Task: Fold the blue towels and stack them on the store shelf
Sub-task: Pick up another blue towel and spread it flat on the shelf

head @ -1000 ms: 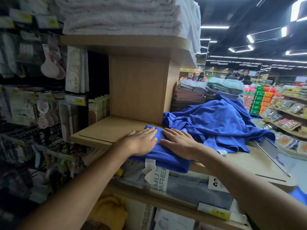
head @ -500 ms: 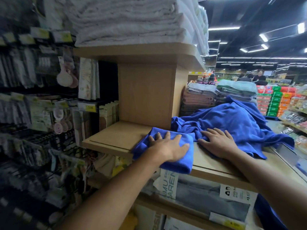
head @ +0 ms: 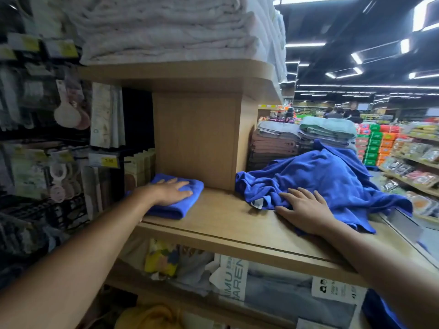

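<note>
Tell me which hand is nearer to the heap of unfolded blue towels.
Right. The right hand rests on the near edge of the heap; the left hand lies flat on the folded blue towel, away to the left.

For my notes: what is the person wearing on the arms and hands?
Nothing visible. The left hand and right hand are ungloved, no rings showing; the left forearm and right forearm are bare to the frame edge, with no sleeve, watch or bracelet in view.

We see the left hand (head: 169, 191) and the right hand (head: 306, 212), both bare. The left forearm (head: 83, 252) and the right forearm (head: 380, 262) are also bare, up to the picture edges.
</note>
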### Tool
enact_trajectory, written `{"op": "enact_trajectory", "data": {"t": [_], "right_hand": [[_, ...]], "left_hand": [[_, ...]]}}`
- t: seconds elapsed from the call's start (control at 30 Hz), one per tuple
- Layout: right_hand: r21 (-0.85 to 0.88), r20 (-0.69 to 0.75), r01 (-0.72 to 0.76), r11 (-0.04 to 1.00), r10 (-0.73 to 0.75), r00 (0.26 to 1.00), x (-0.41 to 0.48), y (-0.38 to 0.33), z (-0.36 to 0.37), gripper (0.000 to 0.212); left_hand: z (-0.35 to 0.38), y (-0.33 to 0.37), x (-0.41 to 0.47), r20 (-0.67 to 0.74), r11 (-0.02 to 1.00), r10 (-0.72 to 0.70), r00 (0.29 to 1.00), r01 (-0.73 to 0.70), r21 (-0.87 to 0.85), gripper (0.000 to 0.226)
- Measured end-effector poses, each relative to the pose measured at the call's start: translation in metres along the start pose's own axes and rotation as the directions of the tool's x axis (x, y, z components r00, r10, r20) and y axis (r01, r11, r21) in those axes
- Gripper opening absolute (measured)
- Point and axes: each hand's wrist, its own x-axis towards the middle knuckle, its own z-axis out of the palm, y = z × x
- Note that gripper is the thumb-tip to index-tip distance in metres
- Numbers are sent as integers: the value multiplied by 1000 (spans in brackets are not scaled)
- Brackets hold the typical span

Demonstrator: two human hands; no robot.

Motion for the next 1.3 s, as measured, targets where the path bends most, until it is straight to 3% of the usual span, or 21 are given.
{"op": "enact_trajectory", "data": {"t": [0.07,0.17,0.27,0.33,0.4,0.53,0.7,0.8,0.9,0.97,1.13,1.17,1.3], "right_hand": [[37,40,-6,999,4,999,2,0,-4,61],[244,116,-17,970,-12,993,14,9,-30,38],[444,-90,6,896,38,995,29,34,-57,26],[409,-301,-3,913,138,944,35,55,-66,13],[347,-399,-102,932,245,883,42,76,-61,37],[491,-257,-275,826,439,861,63,115,-44,58],[579,-202,-317,751,509,837,86,142,-51,42],[528,-192,-358,771,518,833,89,150,-45,37],[579,-189,-340,741,527,828,93,156,-47,30],[650,-174,-317,691,540,823,95,159,-47,27],[853,-106,-264,450,646,756,86,160,-48,36],[854,-128,-255,454,657,743,85,160,-51,38],[673,-310,-287,682,612,728,78,150,-66,57]], "left_hand": [[-13,19,-3,-141,996,78,987,-70,59,54],[-27,72,-8,-409,944,287,866,-328,-33,27],[-30,140,-2,-418,830,432,799,-533,-162,25],[-28,178,12,-424,793,462,779,-577,-196,26],[-24,207,28,-438,759,468,767,-603,-245,27],[-7,244,53,-421,735,530,736,-646,-206,36],[16,247,67,-378,733,605,700,-676,-78,36],[15,244,73,-410,713,580,704,-682,-163,35],[13,241,81,-387,724,550,740,-654,-221,52],[15,240,82,-336,738,564,755,-643,-206,59],[15,237,85,-346,714,561,752,-651,-257,34],[14,236,86,-350,707,553,756,-648,-283,30],[15,235,88,-366,693,539,759,-647,-320,25]]}}
